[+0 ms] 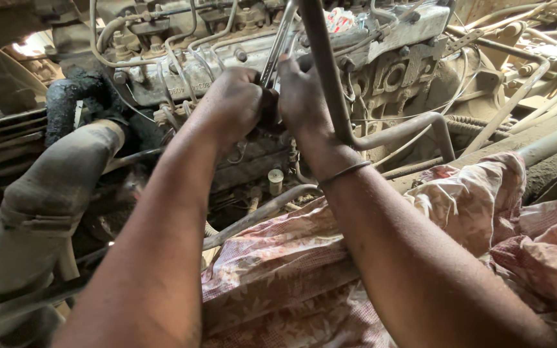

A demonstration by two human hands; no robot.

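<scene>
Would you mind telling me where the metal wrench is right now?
In the head view, the metal wrench is upper centre, gripped between the left hand and right hand, its shaft rising over the engine block, just left of the bent pipe.

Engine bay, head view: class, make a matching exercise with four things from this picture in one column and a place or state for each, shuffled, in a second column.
1. wrench
2. patterned cloth
3. thin bangle
4. large grimy hose

a. on the right wrist
b. gripped by both hands
c. at the far left
d. draped under the right forearm

Pairs: 1-b, 2-d, 3-a, 4-c
</scene>
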